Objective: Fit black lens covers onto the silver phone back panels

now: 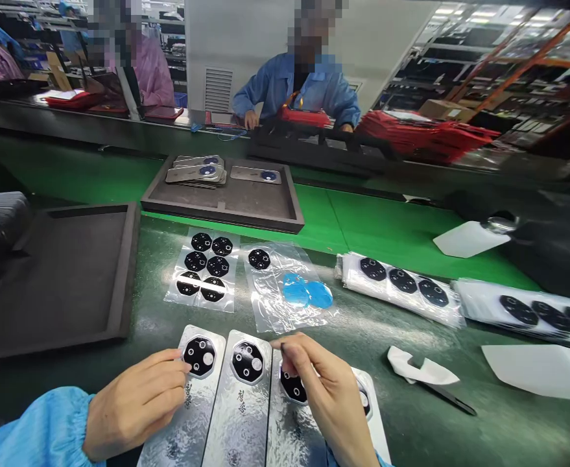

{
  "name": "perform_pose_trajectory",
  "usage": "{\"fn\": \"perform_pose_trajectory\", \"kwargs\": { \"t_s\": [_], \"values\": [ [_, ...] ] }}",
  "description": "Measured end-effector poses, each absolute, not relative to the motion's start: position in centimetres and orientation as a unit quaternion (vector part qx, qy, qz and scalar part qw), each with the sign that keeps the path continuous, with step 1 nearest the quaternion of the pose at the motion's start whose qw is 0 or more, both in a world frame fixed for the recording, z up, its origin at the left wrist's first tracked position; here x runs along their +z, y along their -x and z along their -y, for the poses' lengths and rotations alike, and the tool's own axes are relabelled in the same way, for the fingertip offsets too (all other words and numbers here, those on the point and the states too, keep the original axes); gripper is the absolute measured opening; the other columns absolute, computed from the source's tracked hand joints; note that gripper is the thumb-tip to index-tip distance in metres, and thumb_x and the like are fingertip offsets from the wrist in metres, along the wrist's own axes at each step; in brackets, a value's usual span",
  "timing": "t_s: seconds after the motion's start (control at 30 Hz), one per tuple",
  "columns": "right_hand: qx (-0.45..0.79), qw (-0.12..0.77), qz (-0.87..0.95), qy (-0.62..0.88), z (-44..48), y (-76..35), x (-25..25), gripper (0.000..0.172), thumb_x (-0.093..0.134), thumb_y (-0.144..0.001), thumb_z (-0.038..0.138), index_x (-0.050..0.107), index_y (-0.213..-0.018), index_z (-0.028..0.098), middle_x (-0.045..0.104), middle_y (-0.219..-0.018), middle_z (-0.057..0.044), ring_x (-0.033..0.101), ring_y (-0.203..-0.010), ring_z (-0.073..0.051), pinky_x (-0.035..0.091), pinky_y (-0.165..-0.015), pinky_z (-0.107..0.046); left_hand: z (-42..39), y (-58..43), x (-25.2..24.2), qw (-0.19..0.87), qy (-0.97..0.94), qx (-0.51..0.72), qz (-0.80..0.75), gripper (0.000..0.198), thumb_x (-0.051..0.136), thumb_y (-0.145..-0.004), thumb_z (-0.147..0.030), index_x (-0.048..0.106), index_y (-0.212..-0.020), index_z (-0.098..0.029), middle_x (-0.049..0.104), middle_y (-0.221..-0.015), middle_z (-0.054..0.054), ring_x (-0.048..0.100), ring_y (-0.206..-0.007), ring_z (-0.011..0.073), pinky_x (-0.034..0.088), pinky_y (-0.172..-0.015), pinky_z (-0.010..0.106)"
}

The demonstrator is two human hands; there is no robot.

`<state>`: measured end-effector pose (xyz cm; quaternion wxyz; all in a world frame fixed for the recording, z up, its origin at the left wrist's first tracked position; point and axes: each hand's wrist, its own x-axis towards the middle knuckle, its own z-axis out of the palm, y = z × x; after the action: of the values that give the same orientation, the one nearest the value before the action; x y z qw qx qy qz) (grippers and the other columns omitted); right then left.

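Observation:
Several silver, shiny phone back covers (238, 428) lie side by side in front of me, each with a black camera-area sticker near its top. My left hand (136, 402) rests at the leftmost cover, fingers stretched out and the tips at the edge of its black sticker (198, 357). Over the third cover is my right hand (328, 389), thumb and index finger pinched; a tiny dark bit shows at the tips, too small to name. That hand partly hides the third cover's sticker (293, 388) and the cover to its right.
Behind the covers lie a sticker sheet (201, 266) and a clear sheet (275, 318) with blue film discs. Bundled sticker sheets (401, 285), tweezers (447, 397) and white paper are to the right. Foam trays (71, 272) stand left and behind. A co-worker (297, 84) sits opposite.

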<state>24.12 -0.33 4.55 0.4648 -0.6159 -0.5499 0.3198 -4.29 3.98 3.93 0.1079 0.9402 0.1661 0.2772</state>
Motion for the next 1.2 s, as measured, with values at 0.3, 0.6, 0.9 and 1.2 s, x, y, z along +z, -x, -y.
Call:
{"fn": "perform_pose_trajectory", "kwargs": {
  "t_s": [0.3,0.6,0.9,1.2],
  "values": [
    [0.396,0.499,0.521,0.568,1.0,-20.9,2.4,0.021,0.06,-0.091,0.039,0.07,-0.083,0.022,0.064,-0.07,-0.001,0.06,-0.062,-0.015,0.046,-0.057,-0.025,-4.1,3.7,3.7,0.063,-0.954,0.263,-0.131,0.021,0.045,-0.093,-0.001,0.062,-0.088,-0.011,0.07,-0.084,0.007,0.068,-0.095,0.0185,0.053,-0.104,0.042],
    [0.377,0.52,0.547,0.537,0.6,-21.1,2.1,0.013,0.063,-0.091,0.029,0.072,-0.086,0.023,0.067,-0.08,-0.002,0.064,-0.074,-0.016,0.048,-0.064,-0.025,-4.3,3.8,3.1,0.056,-0.958,0.252,-0.123,0.022,0.045,-0.094,0.0,0.064,-0.088,-0.009,0.072,-0.088,0.008,0.068,-0.101,0.0195,0.051,-0.107,0.041],
    [0.383,0.491,0.559,0.548,0.9,-20.8,2.0,0.012,0.057,-0.095,0.026,0.069,-0.095,0.023,0.065,-0.086,-0.003,0.064,-0.078,-0.016,0.049,-0.067,-0.026,-4.2,3.5,3.6,0.01,-0.965,0.24,-0.106,0.023,0.046,-0.093,-0.001,0.066,-0.084,-0.008,0.073,-0.087,0.01,0.07,-0.099,0.0207,0.053,-0.105,0.039],
    [0.39,0.471,0.562,0.556,0.6,-20.0,2.8,0.014,0.054,-0.097,0.028,0.063,-0.088,0.022,0.064,-0.079,0.0,0.061,-0.067,-0.012,0.048,-0.06,-0.021,-4.1,3.6,3.3,0.006,-0.97,0.228,-0.09,0.021,0.048,-0.091,0.0,0.065,-0.082,-0.007,0.072,-0.087,0.011,0.07,-0.098,0.0229,0.053,-0.104,0.041]
  ]
}}
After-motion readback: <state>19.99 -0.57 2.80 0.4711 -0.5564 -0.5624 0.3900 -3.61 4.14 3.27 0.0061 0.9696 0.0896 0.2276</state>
